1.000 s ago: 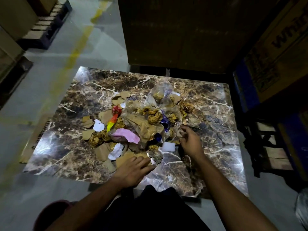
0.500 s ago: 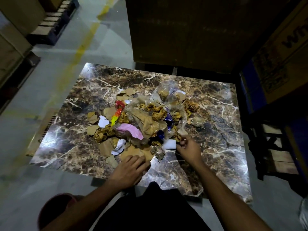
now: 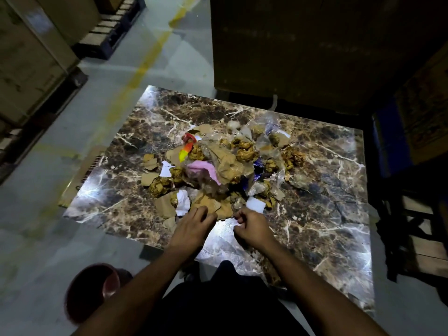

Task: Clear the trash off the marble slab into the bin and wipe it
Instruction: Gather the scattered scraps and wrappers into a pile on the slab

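One marble slab (image 3: 315,190) lies on the floor, and one heap of trash (image 3: 218,166) covers its middle. In the heap one pink scrap (image 3: 203,169), one red-and-yellow wrapper (image 3: 185,149) and one blue wrapper (image 3: 258,166) can be counted, along with about five white paper pieces (image 3: 254,204) and roughly eight crumpled golden-brown balls (image 3: 160,186); the torn cardboard bits (image 3: 164,207) and clear plastic (image 3: 271,122) are too mixed to count. One dark red bin (image 3: 97,287) stands on the floor at the near left, off the slab.

Two hands work at the near edge of the heap. The left hand (image 3: 194,226) lies with fingers nearly straight, their tips touching a cardboard piece. The right hand (image 3: 252,226) has its fingers curled in and thumb against them; whether it pinches a scrap I cannot tell.

Compared with a second ago, the right hand has drawn back from the right side of the heap towards the near edge and now sits just beside the left, which has barely shifted. The heap looks unchanged. The view has tilted, so more of the bin shows.
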Available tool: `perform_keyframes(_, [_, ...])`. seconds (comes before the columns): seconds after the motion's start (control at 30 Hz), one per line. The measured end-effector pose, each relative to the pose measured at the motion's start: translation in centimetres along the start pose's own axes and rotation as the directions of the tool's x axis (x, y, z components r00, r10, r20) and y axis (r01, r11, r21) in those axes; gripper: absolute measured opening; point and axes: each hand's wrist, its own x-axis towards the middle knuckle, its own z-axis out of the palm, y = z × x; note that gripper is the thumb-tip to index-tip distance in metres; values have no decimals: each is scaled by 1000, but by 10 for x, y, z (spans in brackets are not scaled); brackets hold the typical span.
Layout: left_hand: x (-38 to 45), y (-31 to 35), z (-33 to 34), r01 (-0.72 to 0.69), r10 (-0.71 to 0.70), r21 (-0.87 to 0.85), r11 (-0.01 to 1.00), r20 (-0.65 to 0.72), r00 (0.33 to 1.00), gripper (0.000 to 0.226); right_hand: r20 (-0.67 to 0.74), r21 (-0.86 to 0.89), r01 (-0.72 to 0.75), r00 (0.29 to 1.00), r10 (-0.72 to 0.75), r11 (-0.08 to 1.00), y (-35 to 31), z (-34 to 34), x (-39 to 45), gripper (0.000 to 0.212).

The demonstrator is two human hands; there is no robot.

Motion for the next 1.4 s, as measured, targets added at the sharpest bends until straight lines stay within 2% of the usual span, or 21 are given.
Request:
perform_keyframes(0.1, [-14,2,2,95,-94,57,994,-23,995,37,19,-52,58,998,-57,997,-2,-4,-2,21])
perform_keyframes(0.27, [-51,7,14,321,-318,83,943,-43,947,46,181,-229,313,944,-276,922,-5,11,-14,22])
perform_keyframes(0.37, [-53,4,20,328,-328,40,944,-9,945,50,255,-343,360,925,-283,868,-10,23,-7,31])
perform_keyframes(0.47, [-44,2,19,321,-321,-56,945,11,947,49,250,-418,379,922,-296,826,-22,31,0,48])
perform_keyframes(0.53, [-40,0,15,318,-321,-116,941,-15,947,45,245,-448,373,925,-290,813,-29,32,3,46])
perform_keyframes(0.67, [-47,-16,1,296,-317,-161,941,-126,940,37,232,-391,399,915,-331,830,-42,28,2,29])
perform_keyframes(0.8, [-39,-69,-21,346,-403,-233,909,-279,872,41,182,-280,414,909,-375,866,-67,26,4,24])
perform_keyframes(0.87, [-22,-115,-30,376,-446,-277,884,-262,856,52,174,-258,437,898,-404,861,-91,30,14,27])
perform_keyframes(0.93, [-3,-164,-37,403,-464,-306,863,-158,872,75,175,-270,476,879,-444,837,-117,35,30,34])
perform_keyframes(1.03, [27,-230,-48,390,-383,-275,879,79,920,114,176,-355,513,858,-483,782,-164,49,66,42])
perform_keyframes(1.1, [48,-260,-53,270,-240,-179,946,173,955,123,189,-446,527,846,-499,724,-192,60,90,46])
perform_keyframes(1.17, [69,-282,-56,127,-97,-112,986,239,966,121,234,-565,487,869,-436,667,-213,78,114,49])
perform_keyframes(1.23, [88,-292,-56,10,7,-55,998,292,956,116,270,-661,432,900,-342,614,-223,97,131,43])
perform_keyframes(1.33, [105,-288,-63,-69,72,-22,997,331,941,100,266,-729,357,934,-238,584,-226,119,142,39])
perform_keyframes(1.4, [106,-282,-68,-102,120,-74,992,299,947,83,251,-753,303,953,-170,585,-226,128,143,37])
